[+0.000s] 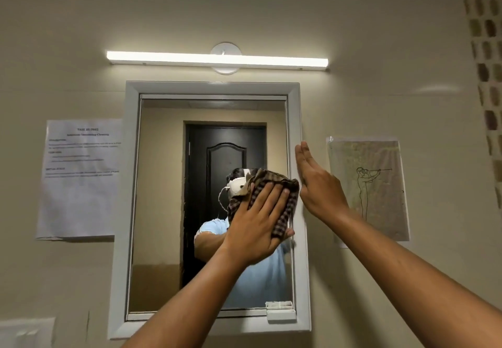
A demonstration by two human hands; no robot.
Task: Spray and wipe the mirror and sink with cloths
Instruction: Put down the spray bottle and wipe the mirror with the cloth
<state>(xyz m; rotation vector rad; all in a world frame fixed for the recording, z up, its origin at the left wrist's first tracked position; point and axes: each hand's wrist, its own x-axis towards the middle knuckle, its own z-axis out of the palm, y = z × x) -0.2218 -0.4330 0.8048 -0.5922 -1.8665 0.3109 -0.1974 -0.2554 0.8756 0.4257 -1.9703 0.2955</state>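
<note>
Head view: the left hand (258, 220) lies flat on a brown checked cloth (274, 198), its fingers (267, 193) straight and slightly spread, pressing the cloth against the glass of the mirror (160, 212) near the mirror's right edge, about mid-height. The thumb sits at the cloth's lower right corner. The cloth is bunched, with folds rising above the fingertips.

The right hand (316, 184) is raised just beside the cloth, seen edge-on with fingers straight and close together, holding nothing; the fingertips lie along the right side of the mirror's pale frame (297, 119), though actual contact cannot be told.

The mirror hangs on a beige wall (380, 35) under a lit tube lamp (217, 58). Its glass reflects a dark panelled door and the person in a light blue shirt. A small white clip (281, 313) sits at the frame's lower right corner. A printed sheet (81, 179) is stuck left of the mirror, a line drawing (369, 190) on paper to the right
</note>
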